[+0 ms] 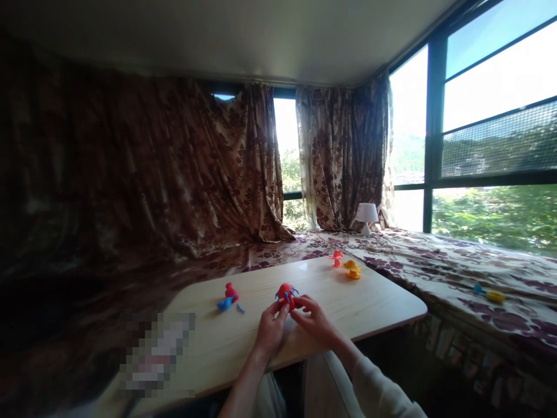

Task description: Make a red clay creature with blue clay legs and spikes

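Observation:
Above the near middle of the light wooden table (pixel 256 342), a small red toy with a rounded top and blue leg-like prongs (pixel 286 290) is between my two hands. My left hand (pixel 272 326) grips its lower left side with thumb and fingers. From the right, my right hand (pixel 315 318) pinches the toy near its base, fingers bent. The fingers partly hide the toy's underside. To the left on the table lie a red toy piece (pixel 230 289), a blue curved piece (pixel 225 303) against it, and a small blue strip (pixel 241 308).
Toward the table's far right corner stand a pink toy figure (pixel 336 258) and a yellow toy (pixel 351 269). A blurred rectangular item (pixel 159 351) lies at the left edge. On the floral-covered ledge are a white lamp (pixel 366 213) and a yellow toy piece (pixel 495 296) beside a blue one (pixel 479 288).

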`<state>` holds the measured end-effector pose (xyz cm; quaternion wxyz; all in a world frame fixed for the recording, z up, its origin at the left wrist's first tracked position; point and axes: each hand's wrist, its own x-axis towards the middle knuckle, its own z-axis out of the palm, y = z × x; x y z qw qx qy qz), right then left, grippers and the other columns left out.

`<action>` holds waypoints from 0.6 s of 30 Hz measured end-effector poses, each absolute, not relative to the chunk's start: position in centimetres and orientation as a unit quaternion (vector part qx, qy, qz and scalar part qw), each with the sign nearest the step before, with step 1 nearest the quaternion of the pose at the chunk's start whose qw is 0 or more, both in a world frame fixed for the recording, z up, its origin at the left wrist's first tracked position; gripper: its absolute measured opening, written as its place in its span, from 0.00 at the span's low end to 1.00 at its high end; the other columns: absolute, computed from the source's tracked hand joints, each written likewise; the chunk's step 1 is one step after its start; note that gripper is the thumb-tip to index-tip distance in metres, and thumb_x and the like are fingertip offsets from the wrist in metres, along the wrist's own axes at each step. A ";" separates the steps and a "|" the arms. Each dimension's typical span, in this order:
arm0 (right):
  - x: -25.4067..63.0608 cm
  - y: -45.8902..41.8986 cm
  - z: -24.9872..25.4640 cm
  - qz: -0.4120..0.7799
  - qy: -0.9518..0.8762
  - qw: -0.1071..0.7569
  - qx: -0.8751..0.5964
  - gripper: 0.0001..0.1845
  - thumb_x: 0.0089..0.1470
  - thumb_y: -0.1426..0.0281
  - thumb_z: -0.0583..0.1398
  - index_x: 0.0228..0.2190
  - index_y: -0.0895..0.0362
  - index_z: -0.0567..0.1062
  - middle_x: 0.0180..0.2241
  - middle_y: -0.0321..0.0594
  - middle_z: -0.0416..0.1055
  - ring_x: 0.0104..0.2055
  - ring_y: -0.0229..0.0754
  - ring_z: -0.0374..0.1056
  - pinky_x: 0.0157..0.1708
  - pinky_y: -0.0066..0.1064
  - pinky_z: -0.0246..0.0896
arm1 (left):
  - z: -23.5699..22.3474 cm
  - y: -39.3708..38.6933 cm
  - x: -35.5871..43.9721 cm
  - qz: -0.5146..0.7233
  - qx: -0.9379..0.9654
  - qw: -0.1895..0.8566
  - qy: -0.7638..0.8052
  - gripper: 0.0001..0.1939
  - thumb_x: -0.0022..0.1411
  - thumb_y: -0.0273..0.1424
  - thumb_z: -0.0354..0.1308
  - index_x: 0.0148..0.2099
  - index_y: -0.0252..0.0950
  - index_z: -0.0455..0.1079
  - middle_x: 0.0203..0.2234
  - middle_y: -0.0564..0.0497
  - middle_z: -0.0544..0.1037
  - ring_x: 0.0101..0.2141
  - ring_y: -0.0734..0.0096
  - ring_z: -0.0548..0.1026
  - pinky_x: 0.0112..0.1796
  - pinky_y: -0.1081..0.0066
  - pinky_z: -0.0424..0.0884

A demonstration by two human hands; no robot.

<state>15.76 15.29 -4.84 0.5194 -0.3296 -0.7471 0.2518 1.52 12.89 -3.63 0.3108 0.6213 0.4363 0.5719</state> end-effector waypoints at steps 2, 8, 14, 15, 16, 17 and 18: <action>15.9 15.3 -4.7 0.272 -0.734 0.524 -0.337 0.12 0.51 0.65 0.61 0.38 0.54 0.78 0.36 0.40 0.73 0.38 0.44 0.70 0.36 0.34 0.66 | -3.7 12.9 1.4 0.570 0.622 0.315 0.435 0.17 0.58 0.38 0.53 0.43 0.33 0.76 0.39 0.45 0.81 0.43 0.58 0.76 0.48 0.62 0.67; 15.2 16.2 -5.2 0.285 -0.724 0.539 -0.322 0.09 0.49 0.64 0.62 0.31 0.57 0.79 0.30 0.38 0.75 0.34 0.44 0.71 0.34 0.33 0.66 | -4.0 13.2 1.3 0.561 0.624 0.308 0.448 0.18 0.55 0.39 0.57 0.41 0.33 0.77 0.40 0.43 0.81 0.45 0.56 0.75 0.51 0.59 0.65; 21.0 17.6 -5.6 0.281 -0.693 0.555 -0.363 0.15 0.48 0.61 0.61 0.32 0.59 0.78 0.29 0.41 0.77 0.33 0.47 0.72 0.35 0.34 0.67 | -4.9 14.1 0.9 0.551 0.589 0.313 0.501 0.27 0.50 0.42 0.58 0.47 0.29 0.74 0.45 0.39 0.78 0.50 0.55 0.73 0.54 0.58 0.63; 23.2 17.8 -5.4 0.245 -0.683 0.553 -0.410 0.15 0.47 0.61 0.61 0.32 0.59 0.78 0.29 0.42 0.77 0.33 0.47 0.72 0.35 0.34 0.67 | -5.0 14.3 0.9 0.549 0.587 0.316 0.504 0.28 0.49 0.42 0.58 0.48 0.28 0.73 0.46 0.38 0.78 0.49 0.55 0.73 0.54 0.59 0.64; 25.6 18.0 -5.2 0.200 -0.674 0.529 -0.474 0.15 0.47 0.62 0.60 0.33 0.59 0.79 0.30 0.42 0.77 0.33 0.47 0.72 0.35 0.34 0.67 | -5.2 14.4 0.9 0.548 0.588 0.317 0.503 0.28 0.49 0.42 0.58 0.48 0.28 0.73 0.46 0.38 0.77 0.49 0.56 0.73 0.53 0.59 0.64; 27.9 18.1 -5.0 0.152 -0.662 0.491 -0.546 0.16 0.48 0.61 0.59 0.34 0.57 0.79 0.31 0.41 0.77 0.35 0.46 0.72 0.36 0.33 0.67 | -5.3 14.5 0.9 0.546 0.592 0.314 0.502 0.28 0.49 0.42 0.58 0.48 0.28 0.73 0.47 0.38 0.77 0.49 0.56 0.74 0.53 0.60 0.64; 30.2 18.2 -4.6 0.126 -0.646 0.474 -0.584 0.16 0.47 0.62 0.58 0.34 0.58 0.79 0.33 0.42 0.77 0.36 0.47 0.72 0.37 0.34 0.66 | -5.4 14.5 0.9 0.544 0.598 0.307 0.502 0.28 0.49 0.42 0.58 0.48 0.28 0.73 0.47 0.38 0.77 0.48 0.57 0.74 0.53 0.60 0.64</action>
